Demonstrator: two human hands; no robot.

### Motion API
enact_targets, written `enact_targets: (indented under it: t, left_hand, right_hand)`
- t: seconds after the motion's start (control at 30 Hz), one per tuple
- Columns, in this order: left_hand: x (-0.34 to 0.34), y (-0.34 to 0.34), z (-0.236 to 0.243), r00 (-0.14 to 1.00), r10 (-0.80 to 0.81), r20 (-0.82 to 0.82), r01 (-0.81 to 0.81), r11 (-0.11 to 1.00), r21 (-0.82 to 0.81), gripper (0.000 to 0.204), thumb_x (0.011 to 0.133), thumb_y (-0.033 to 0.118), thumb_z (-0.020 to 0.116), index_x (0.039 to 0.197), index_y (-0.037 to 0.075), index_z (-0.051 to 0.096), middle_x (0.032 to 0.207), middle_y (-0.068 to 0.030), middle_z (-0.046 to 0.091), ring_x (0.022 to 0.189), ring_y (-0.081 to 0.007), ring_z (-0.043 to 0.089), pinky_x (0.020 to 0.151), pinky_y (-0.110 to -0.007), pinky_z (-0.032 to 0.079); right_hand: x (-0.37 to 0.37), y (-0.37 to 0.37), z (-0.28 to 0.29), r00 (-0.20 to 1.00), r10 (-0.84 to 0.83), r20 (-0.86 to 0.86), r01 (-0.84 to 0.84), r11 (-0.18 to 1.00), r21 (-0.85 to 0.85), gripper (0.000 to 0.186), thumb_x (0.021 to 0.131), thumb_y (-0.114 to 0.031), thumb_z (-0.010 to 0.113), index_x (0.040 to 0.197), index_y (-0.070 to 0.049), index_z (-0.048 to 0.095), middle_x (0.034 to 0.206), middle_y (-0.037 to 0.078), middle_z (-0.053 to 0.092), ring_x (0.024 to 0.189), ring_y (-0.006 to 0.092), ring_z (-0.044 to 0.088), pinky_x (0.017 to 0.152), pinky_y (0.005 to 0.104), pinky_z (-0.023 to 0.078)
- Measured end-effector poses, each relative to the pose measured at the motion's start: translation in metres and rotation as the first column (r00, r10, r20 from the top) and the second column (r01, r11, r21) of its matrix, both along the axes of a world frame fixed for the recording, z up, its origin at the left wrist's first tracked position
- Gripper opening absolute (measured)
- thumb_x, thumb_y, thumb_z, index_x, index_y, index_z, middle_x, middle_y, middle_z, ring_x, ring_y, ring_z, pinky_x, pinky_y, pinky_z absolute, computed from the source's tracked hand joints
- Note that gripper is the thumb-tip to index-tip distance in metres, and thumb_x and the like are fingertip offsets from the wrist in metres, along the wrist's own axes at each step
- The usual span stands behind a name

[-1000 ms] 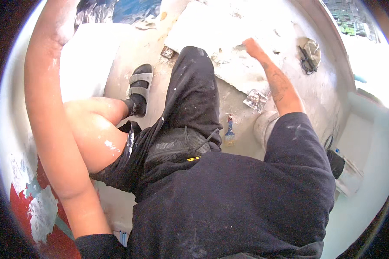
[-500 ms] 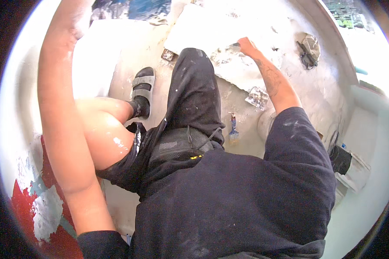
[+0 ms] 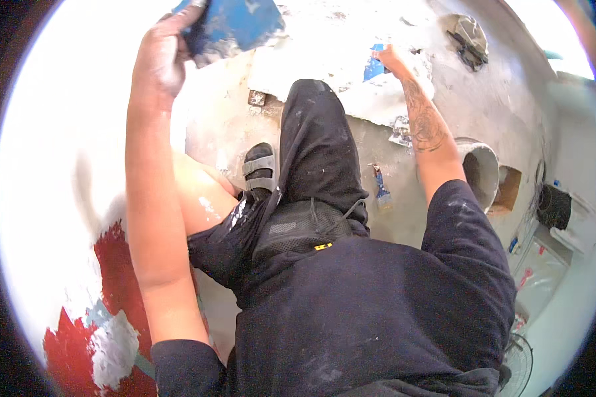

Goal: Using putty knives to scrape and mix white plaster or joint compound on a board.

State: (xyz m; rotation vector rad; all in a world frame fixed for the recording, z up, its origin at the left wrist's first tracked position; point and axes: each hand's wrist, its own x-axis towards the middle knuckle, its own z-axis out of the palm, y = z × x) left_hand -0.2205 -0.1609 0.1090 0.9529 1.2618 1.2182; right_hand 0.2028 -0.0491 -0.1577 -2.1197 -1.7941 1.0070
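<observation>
My left hand (image 3: 165, 59), powdered white, is closed on the edge of a broad blue flat plate (image 3: 242, 26) with plaster stuck along its lower edge. The plate is cut off by the top of the view. Farther right, my right hand (image 3: 392, 61) is closed around a blue spatula (image 3: 375, 66) over a white, plaster-smeared sheet (image 3: 311, 56) on the floor. Its handle is mostly hidden by my fingers. My bent knee (image 3: 308, 92) and sandalled foot (image 3: 259, 169) lie between my arms.
A paintbrush (image 3: 381, 187) lies on the floor (image 3: 404, 221) right of my knee. Beyond my right elbow stands a round white bucket-like tube (image 3: 480, 165). A dusty cloth-like bundle (image 3: 469, 41) lies far right. On my left is a wall with red patches (image 3: 122, 264) and white plaster.
My left hand has come into view, lower and to the right, with the blue plate. My right hand has shifted slightly right, turning the spatula so its blue face shows. The view has shifted.
</observation>
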Motion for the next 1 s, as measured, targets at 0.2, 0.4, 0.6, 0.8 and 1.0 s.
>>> enact_targets:
  t: [0.2,0.4,0.6,0.8,1.0]
  left_hand:
    - [0.074,0.042,-0.066,0.949,-0.075,0.306,0.098,0.993,-0.06,0.021,0.078,0.009,0.071,0.093,-0.004,0.063,0.082,-0.0106,0.066,0.066,-0.0131,0.063,0.059,-0.026,0.051]
    - [0.134,0.076,-0.112,0.752,0.018,-0.659,0.228,0.931,0.284,0.041,0.087,0.028,0.061,0.097,-0.011,0.053,0.084,-0.0342,0.06,0.084,-0.0487,0.058,0.072,-0.048,0.045]
    - [0.174,0.078,-0.133,0.644,-0.153,-0.749,0.427,0.885,0.186,0.039,0.089,0.022,0.056,0.107,-0.009,0.041,0.077,-0.0331,0.06,0.077,-0.0494,0.058,0.068,-0.055,0.044]
    - [0.213,0.068,-0.148,0.613,-0.154,-0.775,0.523,0.814,0.252,0.026,0.089,0.014,0.051,0.102,-0.004,0.037,0.069,-0.0294,0.059,0.067,-0.0486,0.057,0.061,-0.057,0.042]
    - [0.229,0.072,-0.17,0.614,-0.13,-0.779,0.509,0.819,0.265,0.025,0.088,0.013,0.05,0.1,-0.005,0.037,0.071,-0.0308,0.059,0.071,-0.0489,0.058,0.063,-0.056,0.044]
  right_hand:
    - [-0.013,-0.017,0.054,0.937,-0.137,-0.322,0.141,0.99,-0.01,0.039,0.082,-0.009,0.062,0.114,0.008,0.049,0.084,0.01,0.062,0.07,0.0147,0.057,0.059,0.0308,0.049]
    - [-0.043,-0.039,0.115,0.964,-0.175,-0.201,0.187,0.981,0.046,0.046,0.081,-0.015,0.065,0.113,0.014,0.048,0.085,0.017,0.063,0.071,0.02,0.061,0.058,0.0333,0.049]
    - [-0.074,-0.066,0.098,0.966,-0.243,-0.089,0.258,0.932,0.253,0.042,0.074,-0.012,0.057,0.112,0.007,0.052,0.104,0.032,0.059,0.095,0.0453,0.058,0.088,0.046,0.046]
    - [-0.084,-0.093,0.09,0.931,-0.346,-0.118,0.365,0.861,0.353,0.044,0.071,-0.006,0.059,0.113,0.004,0.052,0.097,0.03,0.061,0.095,0.0455,0.057,0.081,0.048,0.046]
    - [-0.082,-0.102,0.091,0.946,-0.294,-0.133,0.323,0.846,0.424,0.045,0.07,-0.003,0.054,0.114,0.005,0.051,0.096,0.032,0.06,0.095,0.0484,0.055,0.084,0.0488,0.045]
